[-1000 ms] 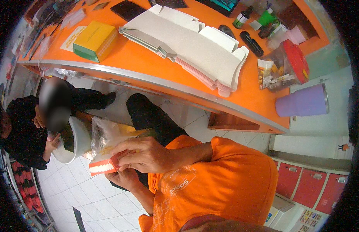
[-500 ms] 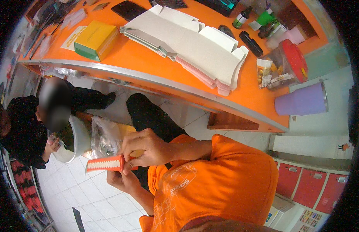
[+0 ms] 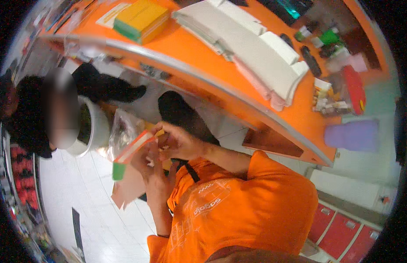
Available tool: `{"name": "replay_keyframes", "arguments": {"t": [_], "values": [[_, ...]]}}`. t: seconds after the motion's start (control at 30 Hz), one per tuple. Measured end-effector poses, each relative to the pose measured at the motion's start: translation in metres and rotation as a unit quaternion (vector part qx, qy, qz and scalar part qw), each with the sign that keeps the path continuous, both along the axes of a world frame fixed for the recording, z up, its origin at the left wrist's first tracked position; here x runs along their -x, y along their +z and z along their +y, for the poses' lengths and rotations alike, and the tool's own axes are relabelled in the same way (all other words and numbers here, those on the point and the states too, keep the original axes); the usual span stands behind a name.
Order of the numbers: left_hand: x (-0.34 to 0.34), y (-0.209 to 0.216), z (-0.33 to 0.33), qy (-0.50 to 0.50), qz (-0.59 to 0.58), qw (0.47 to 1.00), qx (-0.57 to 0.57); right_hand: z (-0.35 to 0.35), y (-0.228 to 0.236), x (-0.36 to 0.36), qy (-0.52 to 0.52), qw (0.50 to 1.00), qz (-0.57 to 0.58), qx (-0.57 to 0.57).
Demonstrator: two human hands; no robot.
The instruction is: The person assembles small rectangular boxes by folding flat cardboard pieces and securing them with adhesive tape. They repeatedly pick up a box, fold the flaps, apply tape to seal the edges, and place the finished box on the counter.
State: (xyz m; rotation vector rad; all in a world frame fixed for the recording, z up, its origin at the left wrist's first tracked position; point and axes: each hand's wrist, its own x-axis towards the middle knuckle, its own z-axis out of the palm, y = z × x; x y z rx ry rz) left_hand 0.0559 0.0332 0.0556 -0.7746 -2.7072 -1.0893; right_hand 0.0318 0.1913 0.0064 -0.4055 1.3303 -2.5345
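A narrow red-edged white strip-like pack [image 3: 135, 148] slants between my hands, blurred by motion. At its lower end shows a green piece [image 3: 119, 171]. My right hand [image 3: 184, 142] has its fingers closed at the pack's upper end, while my left hand [image 3: 152, 168] grips it from below, its fingers partly hidden. Small white bits show among the fingers, too smeared to name. Under the left hand juts a pinkish-brown flat sheet [image 3: 128, 186]; I cannot tell whether it is held. A clear plastic bag [image 3: 123, 125] lies just beyond.
Along the orange desk [image 3: 203, 65] are flattened white cartons [image 3: 238, 44], a yellow-green box [image 3: 144, 19], a red-lidded jar [image 3: 354, 90] and a purple tumbler [image 3: 352, 135]. At left, a person in black [image 3: 28, 114] sits by a white bucket [image 3: 98, 125]. Red drawers [image 3: 339, 234] stand lower right.
The pack has tilted from nearly level to a steep slant, hiding its row of white rounded pieces. The green piece and pinkish sheet have come into sight. The whole view has shifted.
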Motion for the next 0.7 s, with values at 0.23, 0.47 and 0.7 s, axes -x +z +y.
{"name": "replay_keyframes", "arguments": {"t": [0.23,0.47,0.7], "values": [[0.005,-0.009,0.000,0.000,0.043,0.996,0.077,-0.007,-0.027,0.004,-0.023,0.999,0.009,0.041],[0.007,-0.039,-0.001,0.100,0.128,0.983,0.081,-0.006,0.012,-0.001,-0.146,0.968,0.048,-0.197],[0.006,-0.017,0.003,0.150,0.167,0.975,0.009,-0.007,0.052,0.001,-0.307,0.863,0.040,-0.401]]}}
